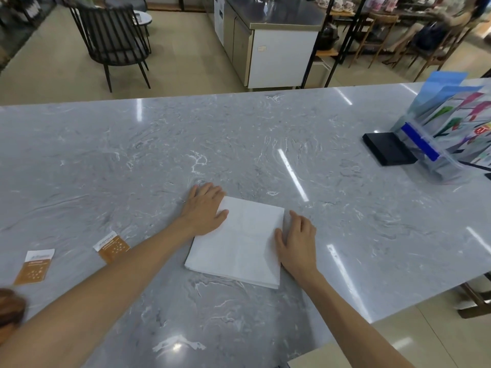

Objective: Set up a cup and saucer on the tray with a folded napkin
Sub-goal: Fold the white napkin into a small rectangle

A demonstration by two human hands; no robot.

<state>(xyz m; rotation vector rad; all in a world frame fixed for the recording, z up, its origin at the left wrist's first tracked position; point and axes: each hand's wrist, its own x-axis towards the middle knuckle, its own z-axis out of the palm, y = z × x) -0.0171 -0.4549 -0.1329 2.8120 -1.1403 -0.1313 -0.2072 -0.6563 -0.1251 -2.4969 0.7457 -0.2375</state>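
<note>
A white napkin [237, 241] lies flat on the grey marble desk [132, 155], a little below the centre of the frame. It is a square of several thin layers, with faint crease lines crossing it. The left hand [206, 209] rests flat with its palm down on the upper left corner, and the right hand [297, 240] lies flat along the right edge, its thumb on the paper. Neither hand grips anything; both only press.

I judge the napkin to be very light, soft and easy to crumple, and it may slide on the polished stone. It is better to pinch one corner or edge of all the layers together and keep the other hand flat on it as an anchor.

No cup, saucer or tray is visible. Two small orange packets [34, 266] lie at the lower left.
</note>
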